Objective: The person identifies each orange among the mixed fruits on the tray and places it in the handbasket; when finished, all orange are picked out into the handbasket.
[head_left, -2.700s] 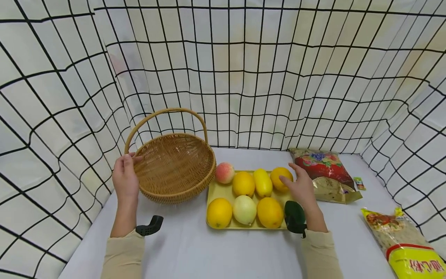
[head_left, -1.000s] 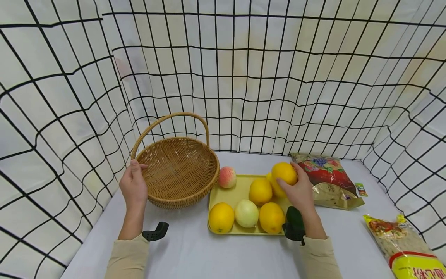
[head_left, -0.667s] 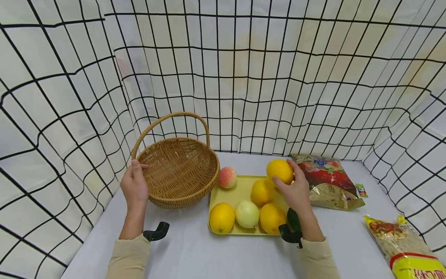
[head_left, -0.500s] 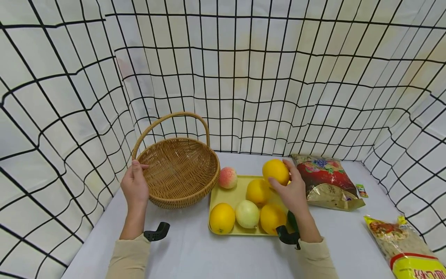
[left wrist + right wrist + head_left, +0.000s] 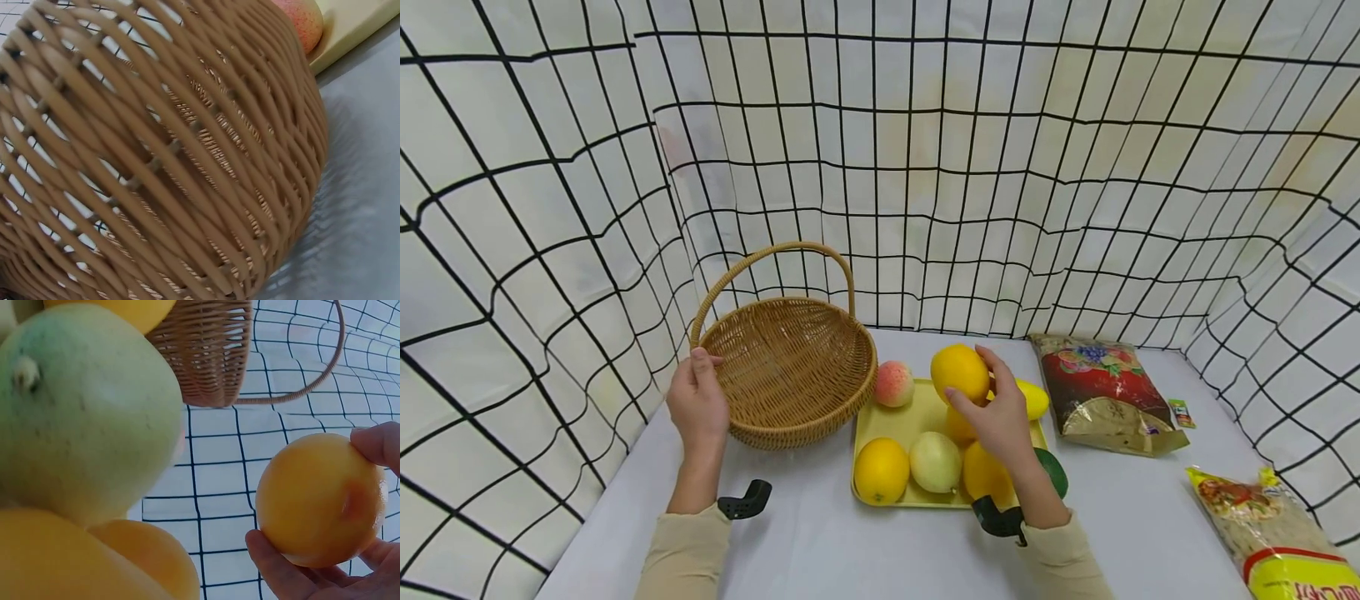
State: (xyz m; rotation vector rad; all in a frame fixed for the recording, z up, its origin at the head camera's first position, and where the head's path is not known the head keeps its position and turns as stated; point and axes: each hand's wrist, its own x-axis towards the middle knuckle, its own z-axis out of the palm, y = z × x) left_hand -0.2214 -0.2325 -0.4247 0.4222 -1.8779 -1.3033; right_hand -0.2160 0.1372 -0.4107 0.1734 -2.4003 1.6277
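Observation:
My left hand (image 5: pixel 700 400) grips the wicker basket (image 5: pixel 790 367) at its left rim, by the foot of the handle. The basket tilts with its hollow toward me, and only its woven outside fills the left wrist view. In my right hand (image 5: pixel 1003 412) an orange (image 5: pixel 322 500) is held between thumb and fingers, raised over the yellow tray (image 5: pixel 917 417). A peach (image 5: pixel 894 383), an orange (image 5: pixel 882 472), a pale green round fruit (image 5: pixel 936 462) and a long yellow fruit (image 5: pixel 1032 399) lie on the tray. Two more oranges are partly hidden behind my right hand and wrist.
A dark green fruit (image 5: pixel 1051 473) sits at the tray's right edge. A red food bag (image 5: pixel 1105 392) and a small packet (image 5: pixel 1181 413) lie at the back right, another food bag (image 5: pixel 1273 525) at the front right. A black-and-white grid curtain (image 5: pixel 917 167) encloses the table.
My right hand has taken the orange from the tray's back right, lifted it and carried it left. The long yellow fruit and another orange have shifted right. My left hand keeps its grip.

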